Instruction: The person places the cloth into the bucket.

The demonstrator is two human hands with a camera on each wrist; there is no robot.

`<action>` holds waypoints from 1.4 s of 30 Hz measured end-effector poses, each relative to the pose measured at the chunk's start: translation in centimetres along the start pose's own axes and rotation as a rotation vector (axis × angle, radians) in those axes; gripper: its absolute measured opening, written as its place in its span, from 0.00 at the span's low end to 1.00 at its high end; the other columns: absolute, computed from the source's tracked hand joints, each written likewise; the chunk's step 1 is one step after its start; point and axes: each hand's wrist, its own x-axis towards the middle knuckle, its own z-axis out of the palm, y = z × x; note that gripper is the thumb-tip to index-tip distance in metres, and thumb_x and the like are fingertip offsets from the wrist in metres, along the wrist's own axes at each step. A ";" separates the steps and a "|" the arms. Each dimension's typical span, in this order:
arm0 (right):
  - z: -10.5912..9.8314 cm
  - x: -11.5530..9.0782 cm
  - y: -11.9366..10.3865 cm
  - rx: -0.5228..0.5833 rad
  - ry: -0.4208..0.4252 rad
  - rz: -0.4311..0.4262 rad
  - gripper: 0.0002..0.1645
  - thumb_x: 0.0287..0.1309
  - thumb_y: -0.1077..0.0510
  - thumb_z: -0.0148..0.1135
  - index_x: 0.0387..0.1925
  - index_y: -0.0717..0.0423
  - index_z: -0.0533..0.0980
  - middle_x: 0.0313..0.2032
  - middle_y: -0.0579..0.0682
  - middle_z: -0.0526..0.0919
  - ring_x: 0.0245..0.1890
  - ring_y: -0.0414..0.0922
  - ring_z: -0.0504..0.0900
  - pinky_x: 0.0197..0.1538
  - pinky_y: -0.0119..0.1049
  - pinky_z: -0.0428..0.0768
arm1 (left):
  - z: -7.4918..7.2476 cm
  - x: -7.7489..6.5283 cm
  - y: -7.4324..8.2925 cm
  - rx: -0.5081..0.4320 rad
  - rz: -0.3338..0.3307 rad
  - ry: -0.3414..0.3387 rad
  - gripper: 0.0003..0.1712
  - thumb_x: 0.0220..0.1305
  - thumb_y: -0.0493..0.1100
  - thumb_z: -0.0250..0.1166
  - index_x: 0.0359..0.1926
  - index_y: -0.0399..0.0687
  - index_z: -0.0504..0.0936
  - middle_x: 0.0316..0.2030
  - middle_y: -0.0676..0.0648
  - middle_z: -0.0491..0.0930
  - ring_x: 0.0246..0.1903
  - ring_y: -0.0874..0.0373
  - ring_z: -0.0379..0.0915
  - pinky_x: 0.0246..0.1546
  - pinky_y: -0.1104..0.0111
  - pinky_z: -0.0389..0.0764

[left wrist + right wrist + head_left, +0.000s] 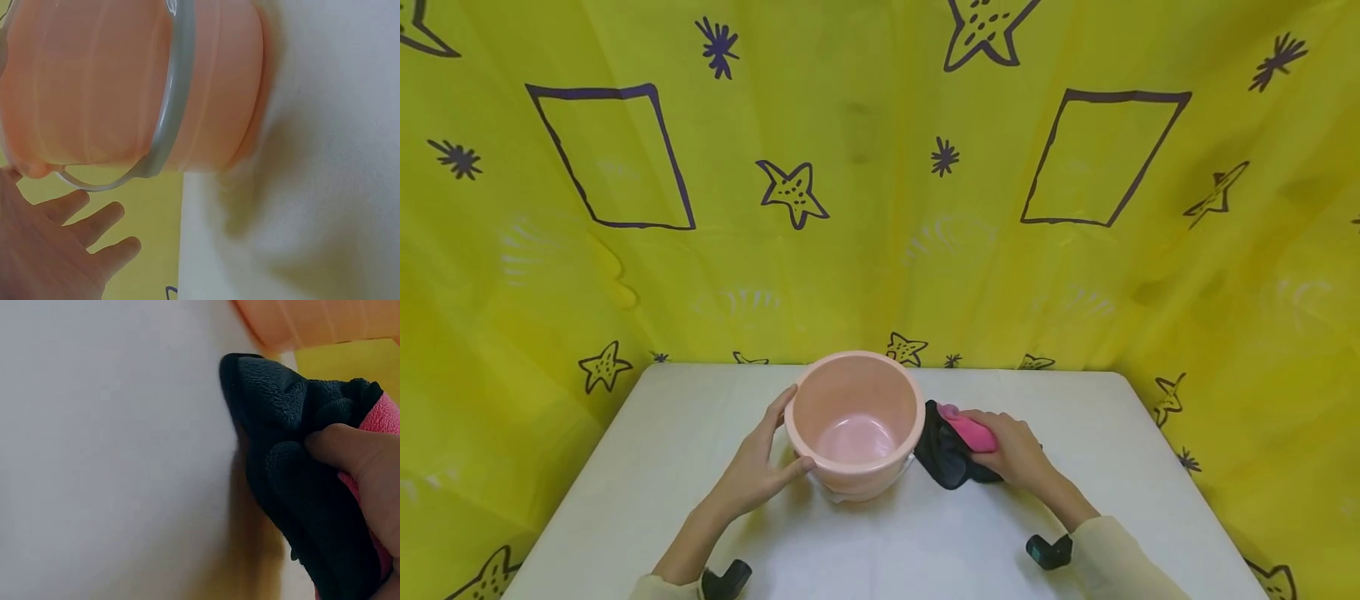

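Note:
A pink plastic bucket [855,421] with a pale grey handle [177,94] stands upright and empty on the white table [880,533]. My left hand [760,462] rests against its left side with fingers straight and the thumb on the near wall. Right of the bucket lies a black and pink fleece cloth [955,446], seen close in the right wrist view as dark fleece cloth [294,487]. My right hand [1011,450] grips this cloth, its thumb [350,447] pressed into the black part.
A yellow curtain [880,183] with purple stars and squares closes off the back and both sides of the table. Black wrist camera mounts [1048,550] sit near the front edge. Bare white tabletop [112,450] spreads around the bucket.

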 end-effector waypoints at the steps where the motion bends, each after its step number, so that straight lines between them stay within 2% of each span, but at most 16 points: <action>1: -0.3 0.1 -0.1 0.003 0.004 -0.003 0.35 0.49 0.60 0.81 0.61 0.49 0.80 0.51 0.53 0.86 0.46 0.54 0.83 0.48 0.58 0.83 | 0.0 0.0 -0.1 -0.003 0.004 0.002 0.61 0.55 0.55 0.77 0.82 0.61 0.50 0.78 0.47 0.60 0.69 0.38 0.66 0.65 0.32 0.66; 7: -2.1 0.7 -0.3 0.019 0.059 -0.057 0.34 0.49 0.62 0.81 0.60 0.52 0.80 0.50 0.53 0.87 0.44 0.54 0.84 0.48 0.58 0.84 | 0.1 -0.2 -0.4 -0.010 0.024 0.006 0.61 0.56 0.55 0.76 0.82 0.60 0.49 0.78 0.48 0.59 0.68 0.37 0.68 0.66 0.38 0.69; 11: -3.0 1.0 -0.2 0.026 0.097 -0.109 0.35 0.47 0.64 0.81 0.59 0.54 0.80 0.49 0.55 0.87 0.44 0.55 0.84 0.47 0.58 0.83 | 0.1 -0.2 -0.5 -0.017 0.031 0.008 0.60 0.57 0.55 0.76 0.82 0.60 0.49 0.78 0.47 0.59 0.68 0.37 0.69 0.65 0.38 0.71; 19: -5.1 1.6 -0.8 0.065 0.130 -0.145 0.37 0.46 0.66 0.81 0.60 0.58 0.79 0.52 0.59 0.86 0.49 0.59 0.84 0.51 0.61 0.82 | 0.3 -0.2 -0.5 -0.036 0.014 0.002 0.60 0.57 0.54 0.76 0.82 0.62 0.48 0.78 0.48 0.59 0.68 0.37 0.68 0.63 0.38 0.72; 23: -6.4 2.1 -1.3 0.061 0.168 -0.190 0.35 0.46 0.65 0.82 0.59 0.58 0.79 0.50 0.59 0.86 0.47 0.58 0.84 0.49 0.59 0.83 | 0.3 -0.1 -0.6 -0.040 0.021 0.005 0.60 0.58 0.55 0.75 0.82 0.62 0.48 0.78 0.47 0.59 0.67 0.37 0.69 0.63 0.39 0.74; 29: -8.2 2.9 -2.3 0.066 0.209 -0.245 0.34 0.46 0.63 0.82 0.57 0.56 0.80 0.47 0.55 0.87 0.41 0.52 0.85 0.44 0.51 0.84 | 0.3 0.1 -0.8 -0.048 0.024 0.011 0.59 0.58 0.57 0.75 0.82 0.63 0.48 0.77 0.46 0.60 0.67 0.37 0.70 0.61 0.39 0.74; 33: -9.3 3.4 -3.2 0.083 0.216 -0.253 0.40 0.47 0.62 0.81 0.63 0.51 0.75 0.49 0.56 0.87 0.40 0.52 0.85 0.42 0.48 0.85 | 0.4 0.0 -0.8 -0.047 0.021 0.012 0.59 0.58 0.56 0.75 0.82 0.62 0.48 0.77 0.46 0.61 0.67 0.37 0.70 0.61 0.39 0.75; 37: -10.2 4.0 -4.2 0.091 0.233 -0.284 0.45 0.47 0.62 0.82 0.67 0.47 0.72 0.53 0.58 0.85 0.41 0.54 0.86 0.43 0.50 0.85 | 0.4 -0.1 -0.7 -0.038 0.021 0.010 0.59 0.58 0.55 0.75 0.82 0.60 0.48 0.77 0.44 0.61 0.66 0.35 0.70 0.61 0.38 0.75; 42: -11.3 5.1 -5.8 0.097 0.261 -0.350 0.41 0.45 0.63 0.83 0.62 0.51 0.76 0.50 0.57 0.86 0.42 0.53 0.86 0.45 0.51 0.86 | 0.4 -0.2 -0.7 -0.047 0.013 0.015 0.59 0.58 0.56 0.75 0.82 0.61 0.49 0.77 0.45 0.61 0.65 0.35 0.71 0.61 0.38 0.75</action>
